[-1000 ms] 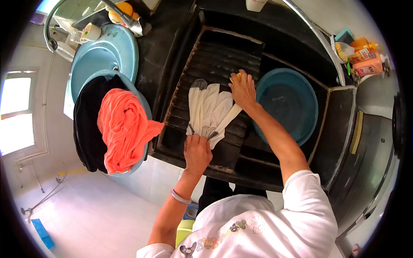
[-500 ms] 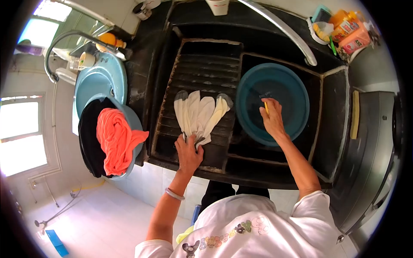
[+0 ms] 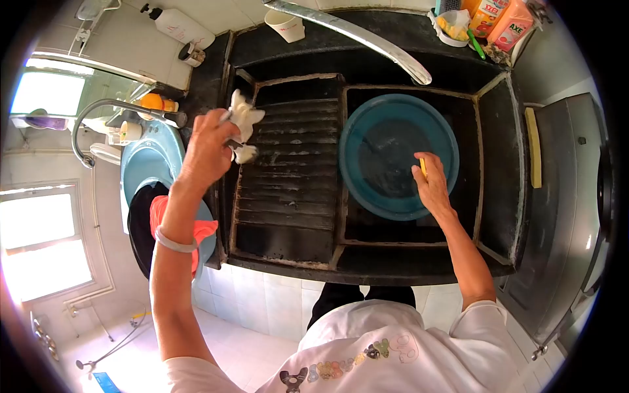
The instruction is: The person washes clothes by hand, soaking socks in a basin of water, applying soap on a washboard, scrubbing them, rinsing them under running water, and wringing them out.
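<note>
My left hand [image 3: 211, 147] grips the bunched white cloth items [image 3: 245, 119] with grey parts, lifted above the upper left corner of the ribbed black washboard [image 3: 288, 170]. Pinched in the fingers of my right hand [image 3: 432, 183] is a small yellow object [image 3: 423, 168], over the right side of the blue basin [image 3: 350, 157]. That basin stands in the black sink and looks to hold some water.
A blue tub [image 3: 207, 245] with coral cloth [image 3: 204, 228] and black cloth [image 3: 139, 226] sits at the left, beside a light blue washbasin [image 3: 171, 141]. The metal faucet [image 3: 367, 40] reaches over the sink. A paper cup [image 3: 285, 27] and bottles [image 3: 511, 25] line the back.
The white cloth items have left the washboard, raised up and to the left by my left hand. My right hand has moved from the washboard to the basin with the yellow object.
</note>
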Tool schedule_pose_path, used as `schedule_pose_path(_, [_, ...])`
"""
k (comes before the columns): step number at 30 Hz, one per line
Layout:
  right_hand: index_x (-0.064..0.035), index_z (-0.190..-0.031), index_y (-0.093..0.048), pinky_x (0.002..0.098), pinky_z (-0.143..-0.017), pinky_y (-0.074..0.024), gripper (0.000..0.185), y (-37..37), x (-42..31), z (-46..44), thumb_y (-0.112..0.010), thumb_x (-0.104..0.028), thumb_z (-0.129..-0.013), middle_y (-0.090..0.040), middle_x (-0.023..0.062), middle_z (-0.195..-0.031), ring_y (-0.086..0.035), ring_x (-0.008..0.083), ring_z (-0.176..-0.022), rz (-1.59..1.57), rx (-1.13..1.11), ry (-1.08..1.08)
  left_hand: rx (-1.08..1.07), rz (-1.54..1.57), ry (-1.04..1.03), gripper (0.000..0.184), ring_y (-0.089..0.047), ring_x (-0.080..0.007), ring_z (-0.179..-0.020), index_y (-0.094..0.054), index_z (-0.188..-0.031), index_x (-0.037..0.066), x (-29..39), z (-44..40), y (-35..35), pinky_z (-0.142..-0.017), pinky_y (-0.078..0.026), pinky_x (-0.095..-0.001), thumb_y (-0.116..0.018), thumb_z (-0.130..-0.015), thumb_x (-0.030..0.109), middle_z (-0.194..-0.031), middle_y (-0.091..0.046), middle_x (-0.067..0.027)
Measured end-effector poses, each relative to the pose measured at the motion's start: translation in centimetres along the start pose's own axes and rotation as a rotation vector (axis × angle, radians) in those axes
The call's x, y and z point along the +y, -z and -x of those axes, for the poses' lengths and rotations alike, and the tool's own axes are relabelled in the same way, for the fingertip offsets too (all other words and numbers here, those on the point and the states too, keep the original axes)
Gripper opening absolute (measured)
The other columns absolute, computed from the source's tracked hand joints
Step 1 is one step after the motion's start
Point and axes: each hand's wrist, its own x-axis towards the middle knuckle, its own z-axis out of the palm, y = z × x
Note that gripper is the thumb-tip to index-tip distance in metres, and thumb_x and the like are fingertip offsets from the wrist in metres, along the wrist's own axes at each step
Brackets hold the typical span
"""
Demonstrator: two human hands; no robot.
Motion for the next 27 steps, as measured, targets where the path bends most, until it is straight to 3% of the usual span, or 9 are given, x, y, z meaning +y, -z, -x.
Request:
schedule_pose_path(5, [-0.0054,-0.117,-0.054,0.0383,-0.096,-0.0376,0.028,-1.4,0.0,0.3,-0.057,-0.009,-0.089,-0.049,0.0154,-0.119,-0.045,0.0314,-0.111,-0.007,-0.045,-0.056,-0.171,-0.282,-0.395,0.012,-0.047,-0.0292,-0.114,-0.063,-0.087,0.008,0.9,7.6,-8.4,-0.087,-0.049,-0.039,-0.058,-0.077,0.012,-0.124,-0.051,-0.008])
schedule_pose_path(8, [-0.0047,-0.117,-0.055,0.0385,-0.096,-0.0373,0.028,-2.9,-0.7,0.2,-0.058,-0.011,-0.089,-0.049,0.0156,-0.119,-0.045,0.0318,-0.112,-0.04,-0.087,-0.067,-0.48,-0.173,-0.388,0.016,-0.043,-0.0269,-0.12,-0.068,-0.088,0.008,5.2,14.8,-13.3,-0.088,-0.045,-0.0391,-0.056,-0.079,0.015,-0.129,-0.046,-0.0078])
schedule_pose_path(9, [-0.0046,-0.117,-0.056,0.0389,-0.096,-0.0373,0.029,-3.6,-1.2,0.0,-0.058,-0.011,-0.089,-0.05,0.0157,-0.119,-0.044,0.0322,-0.112,-0.03,-0.092,-0.054,-0.374,-0.105,-0.388,0.016,-0.042,-0.0279,-0.121,-0.069,-0.088,0.008,6.6,16.5,-13.9,-0.092,-0.042,-0.042,-0.06,-0.076,0.015,-0.127,-0.047,-0.0087])
schedule_pose_path(15, [-0.0043,-0.108,-0.06,0.0425,-0.091,-0.0392,0.025,-12.7,-7.4,-2.3,-0.064,-0.011,-0.083,-0.053,0.0174,-0.112,-0.047,0.0349,-0.106,0.02,0.01,0.291,-0.05,0.253,0.187,0.037,-0.045,-0.0351,-0.117,-0.061,-0.111,0.01,10.5,16.5,-12.9,-0.098,-0.034,-0.0496,-0.068,-0.076,0.02,-0.126,-0.051,-0.0137])
schedule_pose_path(18, [-0.0038,-0.106,-0.061,0.0446,-0.09,-0.0406,0.028,-20.1,-11.6,-1.5,-0.063,-0.015,-0.08,-0.053,0.0171,-0.113,-0.048,0.0355,-0.105,0.073,-0.161,0.558,-0.053,0.144,0.352,0.04,-0.047,-0.0319,-0.118,-0.059,-0.119,0.011,10.6,18.1,-16.8,-0.101,-0.034,-0.05,-0.062,-0.08,0.014,-0.124,-0.053,-0.0127])
schedule_pose_path(19, [-0.0045,-0.105,-0.062,0.0453,-0.087,-0.0418,0.028,-24.8,-10.5,-1.2,-0.06,-0.02,-0.081,-0.056,0.0165,-0.109,-0.049,0.0349,-0.104,-0.029,-0.436,0.49,-0.05,0.143,0.372,0.039,-0.047,-0.0318,-0.118,-0.059,-0.119,0.011,10.8,18.4,-17.3,-0.101,-0.034,-0.0498,-0.061,-0.081,0.013,-0.125,-0.053,-0.0127])
schedule_pose_path(21, [-0.0032,-0.098,-0.062,0.0459,-0.077,-0.0442,0.024,-27.8,-12.0,-2.5,-0.058,-0.022,-0.084,-0.058,0.0157,-0.1,-0.054,0.0339,-0.096,0.214,-0.443,0.86,-0.051,0.137,0.403,0.038,-0.048,-0.0315,-0.119,-0.058,-0.12,0.01,11.0,19.1,-17.9,-0.102,-0.034,-0.0495,-0.059,-0.082,0.012,-0.125,-0.053,-0.0129])
schedule_pose_path(23, [-0.0054,-0.102,-0.063,0.0453,-0.08,-0.0443,0.025,-32.0,-10.0,-9.2,-0.059,-0.021,-0.082,-0.057,0.016,-0.104,-0.052,0.0335,-0.099,0.368,-0.538,0.721,-0.027,0.177,0.414,0.035,-0.048,-0.0318,-0.119,-0.06,-0.117,0.01,11.1,19.0,-17.9,-0.103,-0.033,-0.0501,-0.057,-0.082,0.009,-0.125,-0.054,-0.0125])
schedule_pose_path(27, [-0.002,-0.098,-0.06,0.0469,-0.074,-0.0451,0.024,-30.0,-10.8,-14.0,-0.059,-0.021,-0.085,-0.058,0.0207,-0.098,-0.056,0.0355,-0.088,0.34,-0.123,0.654,-0.013,0.216,0.415,0.035,-0.048,-0.0326,-0.119,-0.062,-0.114,0.009,10.7,19.1,-17.8,-0.104,-0.032,-0.0517,-0.058,-0.08,0.007,-0.127,-0.054,-0.0112])
